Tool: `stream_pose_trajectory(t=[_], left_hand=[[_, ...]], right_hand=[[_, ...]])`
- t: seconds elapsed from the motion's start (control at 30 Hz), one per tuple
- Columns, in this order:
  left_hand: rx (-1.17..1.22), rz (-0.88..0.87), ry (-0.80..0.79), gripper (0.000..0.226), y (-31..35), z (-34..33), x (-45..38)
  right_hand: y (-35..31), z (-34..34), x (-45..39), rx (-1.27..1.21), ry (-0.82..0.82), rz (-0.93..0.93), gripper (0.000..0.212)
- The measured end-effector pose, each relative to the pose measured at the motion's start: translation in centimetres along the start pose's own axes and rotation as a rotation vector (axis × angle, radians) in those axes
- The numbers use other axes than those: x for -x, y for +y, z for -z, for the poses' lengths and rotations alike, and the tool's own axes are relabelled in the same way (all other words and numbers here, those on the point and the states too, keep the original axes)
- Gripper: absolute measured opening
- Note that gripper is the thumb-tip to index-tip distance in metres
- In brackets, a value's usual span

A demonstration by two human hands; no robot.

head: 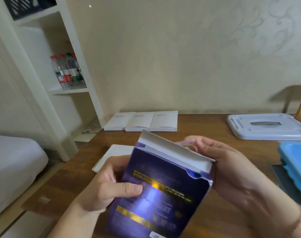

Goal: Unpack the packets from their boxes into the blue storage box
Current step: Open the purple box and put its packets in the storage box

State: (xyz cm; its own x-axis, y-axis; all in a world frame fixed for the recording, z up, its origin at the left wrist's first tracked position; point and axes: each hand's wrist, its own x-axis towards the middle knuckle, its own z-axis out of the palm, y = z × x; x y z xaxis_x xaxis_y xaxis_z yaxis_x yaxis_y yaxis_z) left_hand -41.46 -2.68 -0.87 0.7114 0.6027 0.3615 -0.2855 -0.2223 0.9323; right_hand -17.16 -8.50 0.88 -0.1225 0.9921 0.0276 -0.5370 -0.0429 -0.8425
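— Two hands on one box, is that right?

— Yes. I see the left hand [110, 184] gripping the purple box [156, 191] on its left edge, thumb pressed flat across the printed face and fingers curled behind. The right hand [223, 162] holds the top right corner, fingers curled round the edge beside the raised white top flap [172, 148]. Something pale pink sits at those fingertips; I cannot tell whether it is a packet or only blur.

— Where is the box itself?

— Held up over the wooden table [197, 124], tilted, open end away from me. It blocks most of the near tabletop.

— And the storage box?

— I see the blue storage box [294, 160] at the right edge of view, partly cut off, just beside the right wrist. Its pale lid [266, 126] lies flat on the table behind it.

— Anything else around?

— Three white boxes [141, 121] lie side by side against the far edge of the table, touching one another. Another white box [112, 155] lies flat under the left hand, half hidden by the purple one. Left of the table stands a white shelf unit [74, 83] with water bottles [67, 71] on it, and a white mattress [12, 165] is at the lower left.
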Motion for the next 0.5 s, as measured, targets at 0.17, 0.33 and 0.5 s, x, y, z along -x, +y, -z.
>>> stream_pose_trajectory(t=[0.17, 0.33, 0.5], left_hand=[[-0.088, -0.011, 0.325, 0.043, 1.1, 0.9, -0.8], [-0.089, -0.062, 0.419, 0.041, -0.5, 0.0, -1.6], [-0.162, -0.047, 0.462, 0.041, -3.6, -1.6, -1.5]], right_hand=[[-0.8, 0.2, 1.4, 0.322, 0.356, 0.478, 0.018], [1.0, -1.0, 1.7, 0.748, 0.333, 0.582, 0.046], [2.4, -0.7, 1.3, 0.886, 0.471, 0.639, 0.041]])
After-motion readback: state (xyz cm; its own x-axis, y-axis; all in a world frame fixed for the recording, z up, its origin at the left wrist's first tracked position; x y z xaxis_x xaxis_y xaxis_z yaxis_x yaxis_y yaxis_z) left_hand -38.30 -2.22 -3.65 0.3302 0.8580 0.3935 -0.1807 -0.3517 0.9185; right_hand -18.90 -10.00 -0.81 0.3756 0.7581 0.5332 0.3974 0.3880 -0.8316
